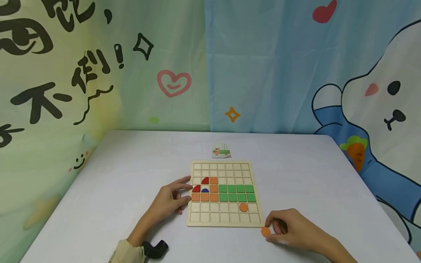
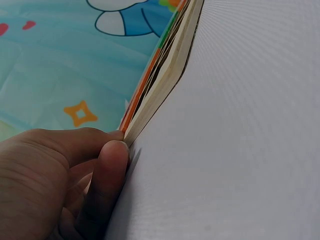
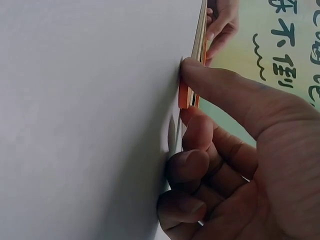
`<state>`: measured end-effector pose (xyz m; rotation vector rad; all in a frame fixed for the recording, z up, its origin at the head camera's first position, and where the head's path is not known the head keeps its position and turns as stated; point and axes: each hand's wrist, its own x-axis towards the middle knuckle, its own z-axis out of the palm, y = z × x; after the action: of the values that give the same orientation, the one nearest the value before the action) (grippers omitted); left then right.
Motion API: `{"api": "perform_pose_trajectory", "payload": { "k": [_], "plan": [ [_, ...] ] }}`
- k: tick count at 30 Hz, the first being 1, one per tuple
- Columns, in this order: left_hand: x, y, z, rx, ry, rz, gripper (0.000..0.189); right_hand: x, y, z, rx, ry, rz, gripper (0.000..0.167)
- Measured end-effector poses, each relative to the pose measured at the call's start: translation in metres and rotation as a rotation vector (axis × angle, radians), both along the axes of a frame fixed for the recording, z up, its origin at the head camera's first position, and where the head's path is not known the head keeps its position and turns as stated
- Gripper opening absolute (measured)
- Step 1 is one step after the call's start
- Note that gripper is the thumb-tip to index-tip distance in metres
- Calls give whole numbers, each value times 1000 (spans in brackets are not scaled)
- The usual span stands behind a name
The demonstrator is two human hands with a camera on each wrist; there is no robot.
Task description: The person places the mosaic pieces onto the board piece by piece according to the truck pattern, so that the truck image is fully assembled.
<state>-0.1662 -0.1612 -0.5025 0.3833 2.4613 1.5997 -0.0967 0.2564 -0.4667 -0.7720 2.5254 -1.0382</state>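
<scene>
A pale wooden grid board (image 1: 227, 218) lies on the table with coloured pieces in its cells. My left hand (image 1: 169, 197) rests its fingertips and thumb against the board's left edge, fingers fairly straight; the left wrist view shows the thumb (image 2: 112, 160) at that edge. Just off the near right corner, my right hand (image 1: 294, 230) pinches an orange disc (image 1: 265, 231) between thumb and forefinger. In the right wrist view the same disc (image 3: 184, 94) appears edge-on, low by the table. Another orange disc (image 1: 243, 207) lies on the board below the green squares (image 1: 232, 197).
Orange squares (image 1: 205, 197), red quarter-round pieces (image 1: 205, 180) and a blue half-round piece (image 1: 205, 190) sit on the board's left side. Behind the board lies a small patterned card (image 1: 221, 150). A printed curtain (image 1: 256, 73) hangs past the white table (image 1: 138, 157).
</scene>
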Motion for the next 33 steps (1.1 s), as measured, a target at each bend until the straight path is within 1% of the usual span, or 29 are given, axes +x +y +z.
{"api": "perform_pose_trajectory", "payload": {
  "k": [3, 7, 14, 19, 24, 30, 33],
  "plan": [
    [0, 0, 1, 9, 1, -9, 37, 0, 4, 0, -14, -19, 0, 20],
    [1, 1, 1, 12, 8, -20, 37, 0, 8, -1, -33, -14, 5, 16],
    [1, 0, 1, 21, 11, -22, 37, -2, 9, 0, -31, -17, 19, 20],
    [1, 0, 1, 27, 10, -22, 37, -2, 10, -1, -50, 1, 31, 21],
    [1, 1, 0, 14, 5, -14, 37, -2, 9, -3, -67, 20, 37, 21],
    [0, 0, 1, 3, 9, -14, 37, -2, 8, -5, -65, 48, 41, 20],
    [0, 0, 0, -7, 3, -10, 37, -2, 8, -5, -59, 45, 40, 19]
  ]
}}
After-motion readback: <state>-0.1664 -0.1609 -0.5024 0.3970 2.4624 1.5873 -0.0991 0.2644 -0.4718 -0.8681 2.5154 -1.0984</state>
